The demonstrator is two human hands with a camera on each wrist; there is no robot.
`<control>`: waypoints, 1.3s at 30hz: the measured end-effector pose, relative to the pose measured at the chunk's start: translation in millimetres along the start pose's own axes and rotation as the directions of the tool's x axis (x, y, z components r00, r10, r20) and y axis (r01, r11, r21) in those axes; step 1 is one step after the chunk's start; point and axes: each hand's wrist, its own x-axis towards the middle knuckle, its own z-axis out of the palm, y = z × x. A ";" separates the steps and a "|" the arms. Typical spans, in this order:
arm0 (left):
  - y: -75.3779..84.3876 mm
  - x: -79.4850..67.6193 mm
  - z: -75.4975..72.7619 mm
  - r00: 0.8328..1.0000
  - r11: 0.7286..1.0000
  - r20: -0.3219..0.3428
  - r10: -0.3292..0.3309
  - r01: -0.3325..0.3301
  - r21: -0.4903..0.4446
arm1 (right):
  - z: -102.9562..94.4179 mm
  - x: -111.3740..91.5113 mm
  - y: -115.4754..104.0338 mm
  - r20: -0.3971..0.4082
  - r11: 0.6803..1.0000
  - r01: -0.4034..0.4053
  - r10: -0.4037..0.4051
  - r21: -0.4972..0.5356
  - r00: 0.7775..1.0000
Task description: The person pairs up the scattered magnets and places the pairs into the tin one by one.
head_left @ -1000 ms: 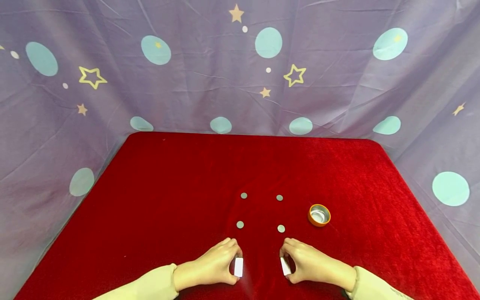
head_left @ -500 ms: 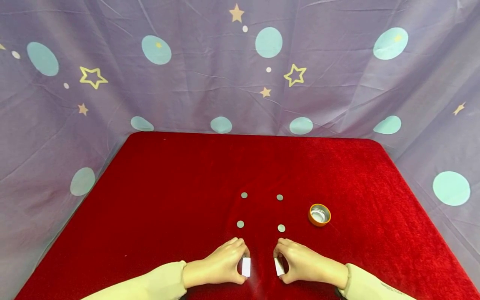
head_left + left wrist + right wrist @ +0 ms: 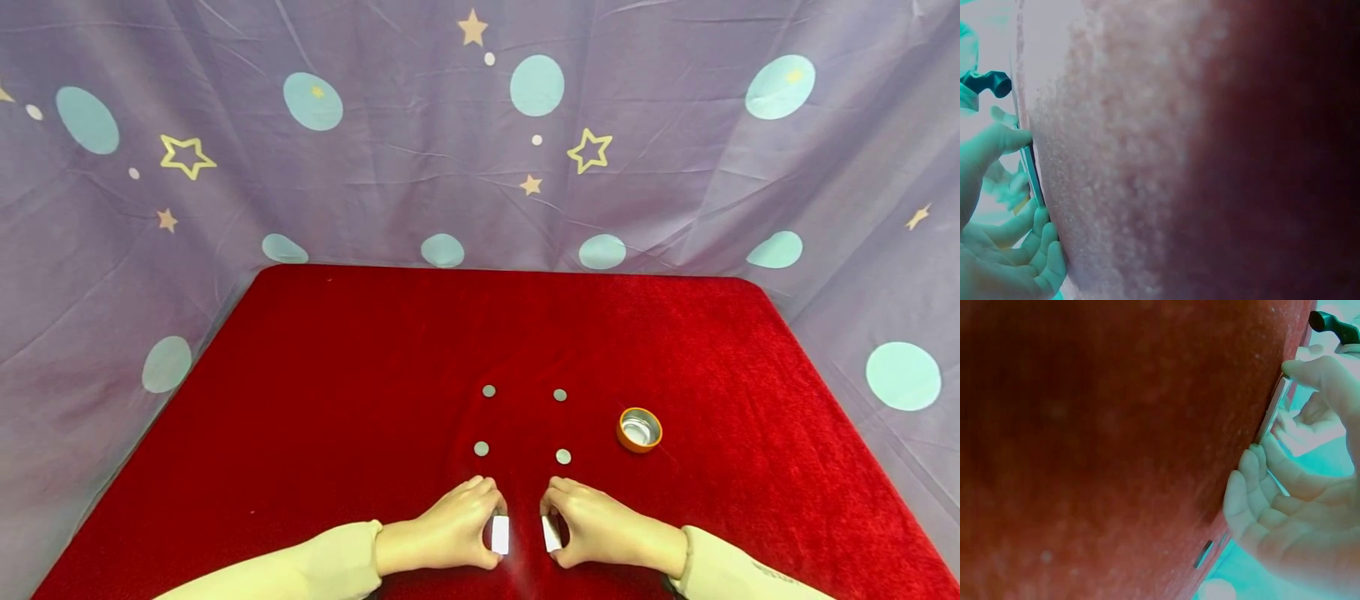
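Note:
Near the front edge of the red cloth, my left hand (image 3: pixel 457 525) pinches a small white rectangular piece (image 3: pixel 500 535) between thumb and fingertips. Opposite it, my right hand (image 3: pixel 596 523) grips a similar white piece (image 3: pixel 552 533), slightly tilted, by its two ends. A short gap of red cloth separates the two pieces. Both wrist views show them as thin and flat, the left piece (image 3: pixel 1034 178) and the right piece (image 3: pixel 1272 411) close over the cloth. Several small silvery discs lie just beyond the hands, among them a near left disc (image 3: pixel 482 448) and a near right disc (image 3: pixel 563 457).
A shallow round tin (image 3: pixel 640 448) with an orange rim stands right of the discs. Two farther discs, a left one (image 3: pixel 489 391) and a right one (image 3: pixel 560 395), lie behind the near pair. Purple patterned curtains (image 3: pixel 420 125) enclose the red tabletop (image 3: pixel 360 358).
My left hand has slid right and my right hand left, each with its white piece, so the gap between them has narrowed. The discs and tin stay in place.

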 end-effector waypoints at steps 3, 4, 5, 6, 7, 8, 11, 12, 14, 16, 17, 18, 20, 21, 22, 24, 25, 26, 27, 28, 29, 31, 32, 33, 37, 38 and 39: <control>0.3 1.0 1.4 1.000 1.000 -0.008 0.001 -0.001 0.007 | 1.4 2.0 -0.3 -0.001 1.000 0.004 -0.004 0.001 1.000; 0.4 1.4 1.7 1.000 1.000 -0.010 0.002 -0.001 0.009 | 1.8 2.5 -0.7 -0.002 1.000 0.005 -0.005 -0.002 1.000; 0.7 1.9 1.9 1.000 1.000 -0.010 0.000 0.000 0.008 | 2.0 3.1 -1.3 -0.005 1.000 0.008 -0.008 -0.006 1.000; 0.9 2.3 2.0 1.000 1.000 -0.009 -0.001 0.001 0.006 | 2.1 3.6 -1.9 -0.006 1.000 0.008 -0.008 -0.010 1.000; 1.3 2.7 2.1 1.000 1.000 -0.008 -0.003 0.003 0.004 | 2.0 4.1 -2.7 -0.006 1.000 0.007 -0.007 -0.013 1.000; 1.6 3.1 2.3 1.000 1.000 -0.012 -0.002 0.002 0.007 | 1.8 4.5 -3.6 -0.009 1.000 0.006 -0.006 -0.017 1.000; 2.8 3.8 2.6 1.000 1.000 -0.017 -0.004 0.004 0.006 | 1.5 5.6 -5.9 -0.008 1.000 -0.010 0.010 -0.016 1.000; 3.2 4.0 2.7 1.000 1.000 -0.019 -0.006 0.006 0.005 | 1.8 5.9 -6.4 -0.007 1.000 -0.018 0.018 -0.010 1.000; 3.8 4.6 2.9 1.000 1.000 -0.021 -0.009 0.009 0.003 | 2.9 6.6 -7.0 -0.008 1.000 -0.028 0.028 0.001 1.000; 4.6 5.3 3.1 1.000 1.000 -0.020 -0.013 0.013 0.002 | 4.4 7.3 -7.3 -0.013 0.999 -0.033 0.033 0.008 0.999; 5.0 5.6 3.2 1.000 1.000 -0.021 -0.014 0.014 0.003 | 5.1 7.6 -7.4 -0.015 0.999 -0.034 0.035 0.010 0.999; 5.4 5.9 3.2 1.000 1.000 -0.019 -0.016 0.016 0.002 | 5.8 7.9 -7.6 -0.018 0.999 -0.034 0.034 0.011 0.999; 6.1 6.5 3.3 1.000 1.000 -0.018 -0.016 0.016 0.004 | 6.8 8.2 -7.9 -0.026 0.999 -0.032 0.032 0.007 0.999; 6.3 6.6 3.4 1.000 1.000 -0.020 -0.015 0.016 0.007 | 7.2 8.4 -8.2 -0.031 1.000 -0.030 0.030 0.003 0.999; 6.5 6.7 3.6 1.000 1.000 -0.021 -0.014 0.014 0.009 | 7.5 8.5 -8.4 -0.032 1.000 -0.030 0.030 0.003 0.999; 6.9 6.8 3.9 1.000 1.000 -0.023 -0.011 0.011 0.014 | 7.9 8.7 -8.9 -0.039 1.000 -0.027 0.027 -0.001 0.999; 7.0 7.0 3.9 1.000 1.000 -0.021 -0.010 0.010 0.015 | 8.1 8.8 -9.1 -0.041 1.000 -0.026 0.026 -0.003 0.999; 7.1 7.2 3.9 1.000 1.000 -0.018 -0.010 0.010 0.014 | 8.1 8.8 -9.4 -0.045 1.000 -0.025 0.024 -0.008 0.999; 7.4 7.5 3.9 1.000 1.000 -0.014 -0.009 0.010 0.013 | 8.0 8.9 -9.8 -0.044 1.000 -0.025 0.025 -0.009 0.999; 7.8 7.7 3.6 1.000 1.000 -0.008 -0.010 0.010 0.010 | 8.0 8.8 -10.2 -0.046 1.000 -0.024 0.023 -0.012 0.999; 8.2 7.9 3.3 1.000 1.000 -0.002 -0.009 0.010 0.005 | 8.0 8.8 -10.6 -0.050 1.000 -0.021 0.020 -0.017 0.999; 9.6 8.9 3.1 1.000 1.000 0.007 -0.009 0.009 0.001 | 8.1 8.7 -11.5 -0.050 1.000 -0.017 0.016 -0.019 0.999; 10.5 9.4 2.9 1.000 1.000 0.008 -0.007 0.007 0.006 | 8.2 8.6 -11.9 -0.049 1.000 -0.016 0.015 -0.018 0.999; 11.3 9.7 2.6 1.000 1.000 0.006 -0.004 0.004 0.012 | 8.2 8.7 -12.3 -0.046 1.000 -0.016 0.015 -0.016 0.999; 13.1 10.3 3.4 1.000 0.999 -0.012 0.006 -0.005 0.040 | 8.7 8.6 -13.2 -0.051 1.000 -0.012 0.011 -0.018 0.999; 13.2 10.1 3.6 1.000 0.999 -0.016 0.010 -0.009 0.040 | 8.6 8.4 -13.4 -0.052 1.000 -0.015 0.014 -0.013 0.999; 13.2 9.9 4.1 1.000 0.999 -0.020 0.013 -0.013 0.040 | 8.6 8.3 -13.5 -0.053 1.000 -0.017 0.016 -0.008 0.998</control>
